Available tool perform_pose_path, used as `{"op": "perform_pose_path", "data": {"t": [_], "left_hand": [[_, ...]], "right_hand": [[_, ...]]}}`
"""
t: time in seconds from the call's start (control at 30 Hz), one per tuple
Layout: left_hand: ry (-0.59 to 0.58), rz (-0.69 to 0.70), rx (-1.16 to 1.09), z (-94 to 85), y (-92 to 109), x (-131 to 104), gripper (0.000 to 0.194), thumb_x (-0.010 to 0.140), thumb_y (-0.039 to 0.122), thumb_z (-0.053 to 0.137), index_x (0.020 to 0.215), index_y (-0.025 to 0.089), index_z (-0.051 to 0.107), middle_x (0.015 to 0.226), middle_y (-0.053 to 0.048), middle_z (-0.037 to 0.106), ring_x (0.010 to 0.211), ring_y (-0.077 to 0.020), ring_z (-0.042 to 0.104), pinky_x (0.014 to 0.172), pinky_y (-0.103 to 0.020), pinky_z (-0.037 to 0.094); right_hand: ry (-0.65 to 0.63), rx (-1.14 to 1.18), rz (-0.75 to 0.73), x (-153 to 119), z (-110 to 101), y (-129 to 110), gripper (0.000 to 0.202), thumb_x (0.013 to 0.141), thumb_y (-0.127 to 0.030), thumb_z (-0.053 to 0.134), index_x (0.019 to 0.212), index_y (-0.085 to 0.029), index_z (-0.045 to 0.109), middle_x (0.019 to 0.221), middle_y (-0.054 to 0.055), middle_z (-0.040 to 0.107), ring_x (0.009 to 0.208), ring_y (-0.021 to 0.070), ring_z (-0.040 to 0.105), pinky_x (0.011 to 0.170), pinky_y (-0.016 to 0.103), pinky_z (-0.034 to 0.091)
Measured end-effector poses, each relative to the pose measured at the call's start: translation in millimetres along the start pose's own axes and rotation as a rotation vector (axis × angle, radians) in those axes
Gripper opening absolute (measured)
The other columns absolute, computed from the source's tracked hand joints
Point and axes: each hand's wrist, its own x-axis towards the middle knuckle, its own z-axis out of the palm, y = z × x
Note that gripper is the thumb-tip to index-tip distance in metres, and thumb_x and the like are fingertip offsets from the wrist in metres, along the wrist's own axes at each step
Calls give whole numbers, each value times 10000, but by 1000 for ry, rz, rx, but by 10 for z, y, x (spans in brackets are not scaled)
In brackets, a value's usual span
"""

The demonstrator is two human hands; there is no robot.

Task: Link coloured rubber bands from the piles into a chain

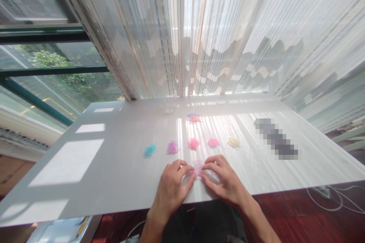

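Note:
Close to the table's front edge, a small pile of pink and pale rubber bands lies between my two hands. My left hand has its thumb and index finger closed at the pile's left side. From the right, my right hand pinches at the same bands with thumb and index finger. Just beyond stands a row of small piles of thin bands: teal, purple, red-pink, pink and pale yellow. Farther back is a mixed pink and purple pile. My fingertips partly hide the bands they touch.
The white table carries bright stripes of sunlight. A clear round container stands near its back edge. To the right lies a dark, pixelated long object. Sheer curtains hang behind, and a white cable trails on the floor.

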Motion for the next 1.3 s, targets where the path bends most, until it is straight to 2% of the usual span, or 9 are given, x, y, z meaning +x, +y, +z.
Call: {"op": "perform_pose_path", "data": {"t": [0.4, 0.6, 0.77, 0.97, 1.3], "left_hand": [[-5, -11, -95, 3, -7, 52, 117, 969, 215, 621, 947, 230, 735, 909, -41, 712, 800, -197, 684, 755, -338, 547], [55, -17, -225, -27, 5, 54, 94, 998, 225, 607, 959, 221, 693, 892, -34, 741, 747, -173, 669, 686, -284, 532], [92, -2, -220, -16, 29, 93, 72, 1000, 227, 614, 993, 221, 685, 888, -24, 759, 682, -156, 651, 672, -274, 533], [50, 4, -279, 76, 23, 88, 65, 996, 213, 625, 1020, 221, 685, 918, -24, 765, 771, -165, 700, 740, -265, 557], [45, -12, -299, 88, 11, 50, 60, 981, 232, 657, 1016, 217, 703, 900, -19, 765, 733, -151, 684, 694, -237, 542]], "right_hand": [[9, -30, 15, 9, 21, -4, 131, 933, -148, 659, 1014, -243, 699, 995, 82, 660, 946, 251, 634, 802, 414, 596], [5, -20, 35, 15, 14, -12, 127, 936, -146, 656, 1018, -236, 694, 994, 82, 664, 940, 249, 631, 797, 411, 592], [26, -22, 22, 14, 3, -13, 147, 943, -159, 653, 1059, -241, 692, 993, 81, 670, 932, 249, 641, 789, 404, 597], [65, -19, 11, 10, -14, -11, 201, 957, -165, 653, 1141, -242, 679, 991, 82, 680, 920, 249, 651, 772, 391, 602], [75, 1, -20, 11, -11, -13, 153, 961, -111, 642, 1049, -224, 695, 933, 69, 678, 876, 226, 645, 746, 354, 587]]}}
